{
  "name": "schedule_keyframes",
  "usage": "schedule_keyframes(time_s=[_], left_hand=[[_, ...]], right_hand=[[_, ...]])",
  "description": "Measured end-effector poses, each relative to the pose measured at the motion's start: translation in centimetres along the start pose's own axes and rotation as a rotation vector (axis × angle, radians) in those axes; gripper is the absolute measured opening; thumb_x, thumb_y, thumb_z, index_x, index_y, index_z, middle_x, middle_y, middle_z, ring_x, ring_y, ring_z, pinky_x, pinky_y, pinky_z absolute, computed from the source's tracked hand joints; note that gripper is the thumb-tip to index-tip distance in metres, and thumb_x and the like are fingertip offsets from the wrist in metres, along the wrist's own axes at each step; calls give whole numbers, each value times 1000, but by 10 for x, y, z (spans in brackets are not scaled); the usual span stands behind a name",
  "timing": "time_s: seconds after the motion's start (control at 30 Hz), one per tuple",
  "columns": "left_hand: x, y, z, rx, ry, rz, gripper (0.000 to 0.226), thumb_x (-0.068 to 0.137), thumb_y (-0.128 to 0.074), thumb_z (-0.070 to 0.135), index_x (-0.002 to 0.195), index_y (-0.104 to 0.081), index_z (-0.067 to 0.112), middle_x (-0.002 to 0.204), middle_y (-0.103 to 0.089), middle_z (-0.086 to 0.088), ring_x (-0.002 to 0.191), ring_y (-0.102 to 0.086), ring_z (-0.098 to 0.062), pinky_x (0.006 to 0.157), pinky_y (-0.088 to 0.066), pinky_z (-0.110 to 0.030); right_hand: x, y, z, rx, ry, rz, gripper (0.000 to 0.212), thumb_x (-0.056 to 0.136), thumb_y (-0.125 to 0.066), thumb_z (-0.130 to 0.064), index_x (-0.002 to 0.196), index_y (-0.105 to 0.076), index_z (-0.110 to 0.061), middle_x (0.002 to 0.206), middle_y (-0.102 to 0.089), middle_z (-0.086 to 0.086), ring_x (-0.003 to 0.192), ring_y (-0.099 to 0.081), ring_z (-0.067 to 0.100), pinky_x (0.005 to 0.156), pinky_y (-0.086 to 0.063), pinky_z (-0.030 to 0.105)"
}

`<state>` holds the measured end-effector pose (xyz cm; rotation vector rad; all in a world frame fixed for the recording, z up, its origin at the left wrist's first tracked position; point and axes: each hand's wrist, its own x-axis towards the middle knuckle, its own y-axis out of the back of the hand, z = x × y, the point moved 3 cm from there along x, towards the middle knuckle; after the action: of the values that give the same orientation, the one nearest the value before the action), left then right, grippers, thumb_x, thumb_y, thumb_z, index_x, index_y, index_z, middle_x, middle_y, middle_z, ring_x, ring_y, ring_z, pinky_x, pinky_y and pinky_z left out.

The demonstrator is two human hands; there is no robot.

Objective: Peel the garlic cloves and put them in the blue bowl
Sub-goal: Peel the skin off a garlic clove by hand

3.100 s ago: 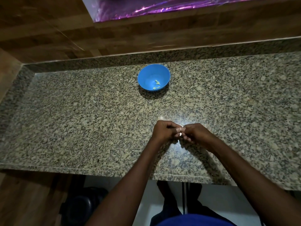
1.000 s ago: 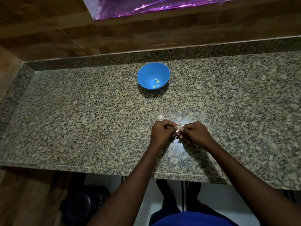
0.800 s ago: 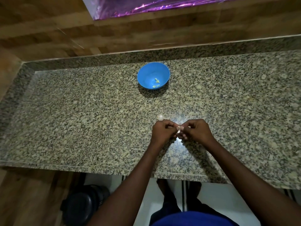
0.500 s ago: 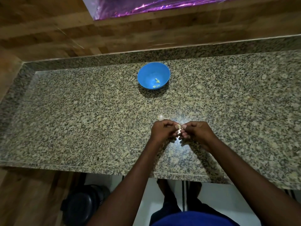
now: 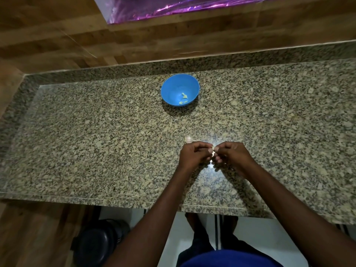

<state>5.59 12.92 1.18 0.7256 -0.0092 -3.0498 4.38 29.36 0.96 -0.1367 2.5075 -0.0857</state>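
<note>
A small pale garlic clove (image 5: 213, 150) is pinched between the fingertips of both hands, only a sliver of it being visible (whether skin remains on it cannot be told). It is held low over the granite counter (image 5: 96, 141), well nearer the person than the blue bowl (image 5: 180, 90). The left hand (image 5: 194, 156) is curled round the clove from one side, and the right hand (image 5: 230, 155) is curled against it from the other, the fingertips of the two meeting. A second pale garlic piece (image 5: 188, 139) is seen lying on the counter just beyond the left hand, on the bowl's side. Inside the blue bowl a few small yellowish peeled cloves (image 5: 184, 98) are seen against its near wall.
</note>
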Motion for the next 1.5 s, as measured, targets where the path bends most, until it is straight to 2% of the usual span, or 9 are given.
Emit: schedule_keyframes(time_s=[0.33, 0.6, 0.7, 0.8, 0.9, 1.03, 1.13, 1.33, 1.5], left_hand=[[3, -3, 2, -33, -16, -27, 16, 88, -73, 2, 104, -75, 2, 93, -75, -23, 77, -68, -25, 69, -60, -30], [9, -2, -1, -45, 40, 22, 4, 89, -73, 3, 91, -75, 5, 86, -73, -27, 75, -66, -30, 59, -59, -29], [12, -1, -1, -52, 46, 55, 3, 89, -73, 5, 89, -75, 7, 78, -73, -21, 70, -66, -26, 61, -59, -30], [19, -1, 3, -28, 42, 108, 5, 90, -71, 6, 93, -75, 3, 73, -73, -16, 61, -66, -19, 62, -58, -31], [35, -7, 10, 18, 27, 159, 8, 90, -70, 3, 94, -73, -3, 69, -71, -16, 54, -66, -14, 60, -58, -33], [59, -16, 10, 99, 27, 200, 9, 89, -67, -4, 81, -72, -2, 56, -66, -6, 46, -61, -13, 53, -57, -30], [67, -19, 4, 139, 34, 190, 13, 89, -65, -6, 78, -71, -3, 60, -67, -10, 43, -58, -14, 53, -57, -31], [66, -15, -4, 13, 158, 106, 8, 87, -68, -5, 87, -74, 0, 77, -72, -22, 52, -63, -19, 56, -57, -31], [56, -18, -1, -32, 158, 15, 4, 90, -70, 2, 92, -73, 1, 68, -69, -17, 50, -61, -18, 56, -59, -32]], right_hand=[[1, 1, -3, 72, -40, 23, 8, 90, -59, 7, 92, -67, 8, 75, -68, 21, 59, -60, 23, 54, -56, 26], [-2, 1, -9, 66, -21, 37, 12, 93, -56, 8, 94, -67, 12, 71, -67, 19, 50, -60, 19, 49, -55, 25], [0, 4, -6, 32, 4, 46, 10, 92, -63, 3, 92, -69, 10, 77, -69, 23, 53, -63, 21, 54, -59, 32], [4, 12, 1, -26, 21, 117, 8, 89, -69, 1, 87, -71, 8, 78, -70, 28, 62, -66, 33, 65, -61, 54], [8, 17, 6, -86, 55, 221, 11, 87, -66, 7, 79, -72, 3, 74, -69, 30, 59, -64, 34, 61, -59, 61], [14, 20, 12, -166, 101, 305, 20, 85, -66, 10, 73, -73, -4, 68, -70, 25, 52, -63, 31, 59, -60, 58], [14, 21, 12, -197, 140, 326, 16, 84, -69, 8, 73, -73, -3, 67, -69, 25, 53, -66, 32, 58, -61, 51], [23, 19, 15, 23, 22, 264, 6, 87, -71, 2, 81, -72, 4, 78, -70, 30, 65, -67, 35, 70, -61, 55], [28, 12, 5, 132, -37, 213, 14, 87, -73, -3, 74, -68, 1, 67, -65, 25, 59, -60, 30, 66, -60, 50]])
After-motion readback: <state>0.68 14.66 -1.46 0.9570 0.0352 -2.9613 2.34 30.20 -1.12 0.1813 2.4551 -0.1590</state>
